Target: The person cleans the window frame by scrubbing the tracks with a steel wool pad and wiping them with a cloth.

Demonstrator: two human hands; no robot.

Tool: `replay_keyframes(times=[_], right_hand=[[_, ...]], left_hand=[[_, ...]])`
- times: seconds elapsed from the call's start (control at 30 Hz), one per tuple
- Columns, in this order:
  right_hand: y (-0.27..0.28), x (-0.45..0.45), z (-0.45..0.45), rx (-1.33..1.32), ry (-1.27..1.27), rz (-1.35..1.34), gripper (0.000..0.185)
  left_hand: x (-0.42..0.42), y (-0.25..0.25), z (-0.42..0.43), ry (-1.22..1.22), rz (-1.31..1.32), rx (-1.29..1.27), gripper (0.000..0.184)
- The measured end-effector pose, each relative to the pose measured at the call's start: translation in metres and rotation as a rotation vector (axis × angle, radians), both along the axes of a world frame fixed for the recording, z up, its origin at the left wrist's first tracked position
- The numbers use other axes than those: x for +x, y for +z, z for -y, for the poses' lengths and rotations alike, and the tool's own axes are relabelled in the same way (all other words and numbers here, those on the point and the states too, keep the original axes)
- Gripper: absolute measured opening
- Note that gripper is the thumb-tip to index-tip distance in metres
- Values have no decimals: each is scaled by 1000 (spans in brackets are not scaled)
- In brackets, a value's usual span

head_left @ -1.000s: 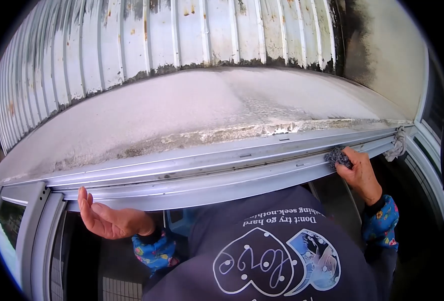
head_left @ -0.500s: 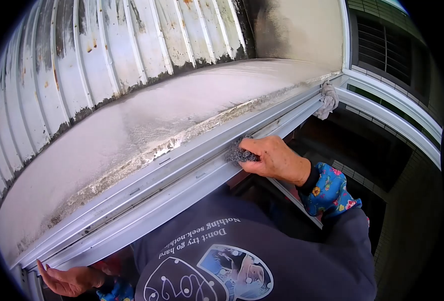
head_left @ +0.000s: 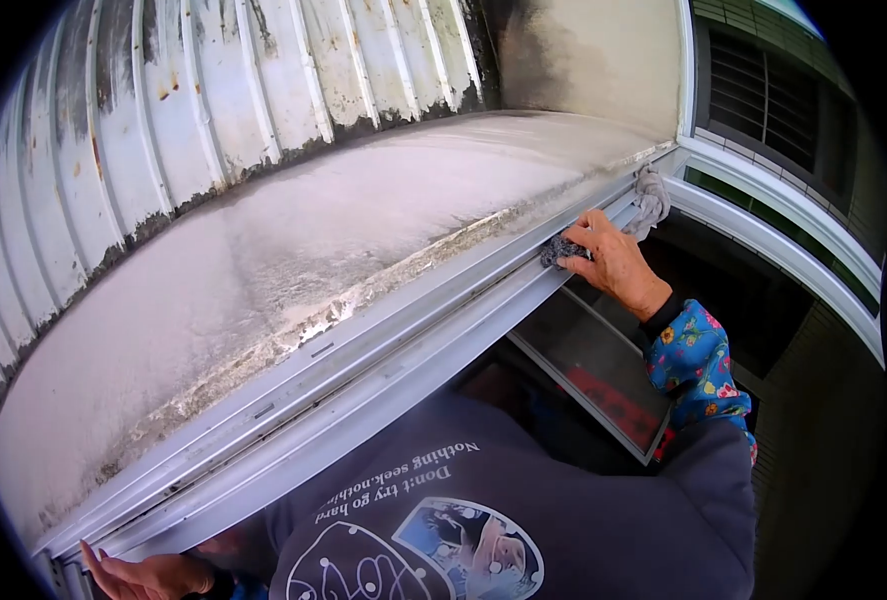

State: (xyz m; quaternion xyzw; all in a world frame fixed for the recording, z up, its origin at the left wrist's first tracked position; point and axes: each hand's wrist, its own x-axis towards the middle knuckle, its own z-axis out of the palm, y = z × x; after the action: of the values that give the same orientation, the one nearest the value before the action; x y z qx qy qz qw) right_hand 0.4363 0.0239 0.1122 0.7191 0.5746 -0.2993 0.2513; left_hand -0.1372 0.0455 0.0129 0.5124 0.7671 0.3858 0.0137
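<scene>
A dark steel-wool scouring pad [head_left: 563, 252] is pinched in my right hand [head_left: 618, 262], pressed against the grooved aluminium window track [head_left: 363, 385] toward its far right end. Just beyond that hand, a crumpled grey rag [head_left: 650, 200] hangs over the track near the corner. My left hand [head_left: 148, 577] is at the lower left, fingers stretched out and apart, beside the near end of the track. It holds nothing that I can see. Dark grime lines the track's grooves.
Outside the track runs a stained concrete ledge [head_left: 213, 280] with a crumbling edge. Corrugated metal sheeting [head_left: 163, 110] rises beyond it. A window frame [head_left: 763, 240] meets the track at the right corner. Below my right arm leans a framed screen panel [head_left: 603, 370].
My right hand has slid the scouring pad along the track, up and to the right, closer to the rag. More of the screen panel shows below. My left hand stays nearly in place.
</scene>
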Motion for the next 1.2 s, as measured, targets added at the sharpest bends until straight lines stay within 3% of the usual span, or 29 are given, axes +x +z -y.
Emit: replay_keyframes(times=[0.3, 0.47, 0.6, 0.73, 0.8, 0.97, 1.13, 1.2], right_hand=[[-17, -41, 21, 210, -357, -220, 21], [-22, -155, 0, 162, -215, -534, 27], [-20, -144, 4, 189, -152, -441, 25], [-17, -82, 3, 121, -70, -181, 22], [-21, -91, 2, 148, 114, -212, 23], [-15, -158, -16, 87, 177, -635, 33], [-10, -105, 5, 128, 137, -350, 30], [-13, -103, 11, 177, 188, -357, 30]], left_hand=[[4, 2, 3, 58, 30, -11, 26], [7, 0, 3, 32, 55, 50, 24], [4, -1, 5, 40, 31, 36, 22], [-2, -6, 7, -59, 32, 133, 19], [-3, -9, 8, -91, 28, 175, 17], [-10, -11, 13, -89, -12, 147, 17], [-7, -6, 13, -41, -27, 70, 18], [-10, -9, 11, -110, -27, 127, 20]])
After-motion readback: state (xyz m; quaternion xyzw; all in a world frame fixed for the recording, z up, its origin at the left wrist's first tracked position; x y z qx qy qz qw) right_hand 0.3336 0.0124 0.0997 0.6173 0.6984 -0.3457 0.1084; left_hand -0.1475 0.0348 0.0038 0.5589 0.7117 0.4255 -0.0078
